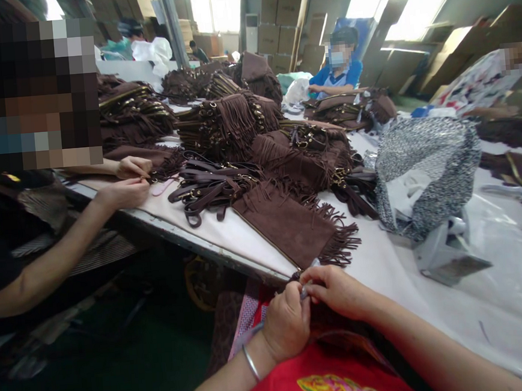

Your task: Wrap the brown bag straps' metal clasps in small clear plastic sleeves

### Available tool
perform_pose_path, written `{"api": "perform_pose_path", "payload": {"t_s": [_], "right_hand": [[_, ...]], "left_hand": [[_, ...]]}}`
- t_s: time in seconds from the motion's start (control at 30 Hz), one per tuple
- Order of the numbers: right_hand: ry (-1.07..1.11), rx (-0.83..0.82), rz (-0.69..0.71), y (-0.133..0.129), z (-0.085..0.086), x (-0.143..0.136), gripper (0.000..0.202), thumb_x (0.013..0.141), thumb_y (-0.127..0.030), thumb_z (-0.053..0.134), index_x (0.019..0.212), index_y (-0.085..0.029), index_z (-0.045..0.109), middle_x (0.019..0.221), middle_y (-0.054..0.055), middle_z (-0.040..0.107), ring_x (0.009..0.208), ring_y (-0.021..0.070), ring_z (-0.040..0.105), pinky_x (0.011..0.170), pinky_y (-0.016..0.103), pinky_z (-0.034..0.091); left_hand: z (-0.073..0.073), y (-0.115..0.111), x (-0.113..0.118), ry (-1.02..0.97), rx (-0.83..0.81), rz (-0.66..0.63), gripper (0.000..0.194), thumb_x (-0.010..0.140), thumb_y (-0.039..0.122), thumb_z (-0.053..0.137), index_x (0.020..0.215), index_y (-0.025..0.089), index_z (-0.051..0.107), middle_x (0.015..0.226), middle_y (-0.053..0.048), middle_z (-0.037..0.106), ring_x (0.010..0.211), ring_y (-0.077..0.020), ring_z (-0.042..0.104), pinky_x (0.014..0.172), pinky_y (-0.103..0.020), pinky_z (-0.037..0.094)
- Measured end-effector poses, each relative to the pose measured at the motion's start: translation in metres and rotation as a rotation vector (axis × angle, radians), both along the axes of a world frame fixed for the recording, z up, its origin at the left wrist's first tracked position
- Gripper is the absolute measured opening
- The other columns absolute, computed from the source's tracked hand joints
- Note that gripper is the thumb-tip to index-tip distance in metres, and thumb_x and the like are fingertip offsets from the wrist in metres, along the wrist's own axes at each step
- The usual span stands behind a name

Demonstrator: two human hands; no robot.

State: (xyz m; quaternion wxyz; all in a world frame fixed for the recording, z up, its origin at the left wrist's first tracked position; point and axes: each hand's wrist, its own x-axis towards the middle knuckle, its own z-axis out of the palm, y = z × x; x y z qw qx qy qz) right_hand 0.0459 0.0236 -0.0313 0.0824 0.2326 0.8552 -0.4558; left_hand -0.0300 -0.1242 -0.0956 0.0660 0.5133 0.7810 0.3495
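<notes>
A brown suede pouch with fringe (290, 223) lies on the table with its zipper edge towards me. At its near corner my left hand (289, 320), with a silver bangle on the wrist, is closed in a fist. My right hand (336, 289) meets it there, thumb and fingers pinched together. A small greyish piece (303, 293) shows between the two hands; its kind is too small to tell. The fingers hide most of what they grip. Beyond the pouch lies a bundle of dark brown straps (215, 184) with metal clips.
Piles of fringed brown pouches (223, 126) cover the middle of the white table (433, 314). A grey speckled bag (430, 164) stands at the right. At my left a co-worker's hands (129, 191) handle a small part. Other people sit farther back; cardboard boxes (275, 31) stand behind.
</notes>
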Motion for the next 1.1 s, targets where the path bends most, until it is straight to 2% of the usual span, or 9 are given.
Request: {"api": "perform_pose_path", "payload": {"t_s": [0.13,0.3,0.57,0.7,0.8,0.9,1.03,1.1], "right_hand": [[0.001,0.019,0.023,0.003,0.0,0.0,0.021,0.077,-0.015,0.05,0.085,-0.02,0.068,0.065,-0.002,0.066,0.061,0.0138,0.06,0.059,0.023,0.043],[-0.008,0.091,0.058,0.002,0.004,0.0,0.018,0.079,-0.016,0.049,0.08,-0.02,0.067,0.065,-0.001,0.066,0.061,0.0138,0.06,0.058,0.023,0.041],[-0.086,0.379,0.181,-0.003,0.016,-0.002,0.018,0.082,-0.017,0.049,0.083,-0.017,0.067,0.079,0.008,0.071,0.075,0.019,0.064,0.065,0.026,0.04],[-0.099,0.484,0.32,0.003,0.024,0.004,0.023,0.086,-0.02,0.047,0.099,-0.02,0.067,0.083,0.008,0.071,0.078,0.0208,0.066,0.062,0.026,0.038],[-0.101,0.627,0.452,0.014,0.034,0.009,0.033,0.087,-0.019,0.049,0.115,-0.03,0.064,0.082,0.006,0.069,0.073,0.0198,0.065,0.058,0.026,0.034],[-0.069,0.797,0.571,0.024,0.048,0.009,0.036,0.089,-0.021,0.05,0.12,-0.037,0.062,0.085,0.006,0.065,0.067,0.0172,0.06,0.056,0.027,0.03],[0.075,0.967,0.718,0.028,0.06,-0.003,0.03,0.088,-0.025,0.057,0.114,-0.037,0.066,0.111,0.008,0.062,0.078,0.0191,0.057,0.063,0.03,0.031],[0.141,1.013,0.79,0.029,0.064,-0.01,0.027,0.088,-0.026,0.058,0.112,-0.036,0.067,0.126,0.008,0.057,0.085,0.0207,0.055,0.068,0.033,0.032]], "left_hand": [[0.0,0.0,-0.004,0.048,0.013,-0.094,0.026,0.095,0.022,0.036,0.119,0.017,0.046,0.095,-0.011,0.068,0.082,-0.0224,0.067,0.072,-0.034,0.055],[0.001,0.001,-0.006,0.049,0.037,-0.111,0.026,0.095,0.021,0.034,0.113,0.018,0.052,0.087,-0.01,0.068,0.08,-0.0201,0.067,0.073,-0.031,0.055],[-0.001,0.002,-0.005,0.155,0.02,-0.134,0.021,0.094,0.018,0.035,0.104,0.017,0.053,0.082,-0.008,0.066,0.072,-0.0213,0.065,0.064,-0.032,0.052],[-0.002,0.002,-0.006,0.194,0.026,-0.146,0.019,0.094,0.016,0.035,0.1,0.017,0.053,0.079,-0.007,0.065,0.07,-0.021,0.063,0.061,-0.032,0.049],[-0.006,0.002,-0.006,0.22,0.043,-0.147,0.018,0.093,0.015,0.036,0.101,0.017,0.052,0.078,-0.006,0.064,0.069,-0.0208,0.062,0.06,-0.032,0.048],[-0.007,0.002,-0.006,0.232,0.07,-0.164,0.018,0.093,0.014,0.037,0.104,0.016,0.051,0.079,-0.006,0.063,0.07,-0.0207,0.061,0.061,-0.032,0.048],[-0.003,0.002,-0.006,0.233,0.082,-0.173,0.024,0.092,0.012,0.039,0.114,0.016,0.048,0.083,-0.007,0.064,0.074,-0.0205,0.062,0.065,-0.032,0.048],[-0.002,0.001,-0.007,0.236,0.077,-0.171,0.024,0.092,0.011,0.038,0.112,0.016,0.049,0.083,-0.007,0.064,0.075,-0.0205,0.062,0.066,-0.032,0.049]]}}
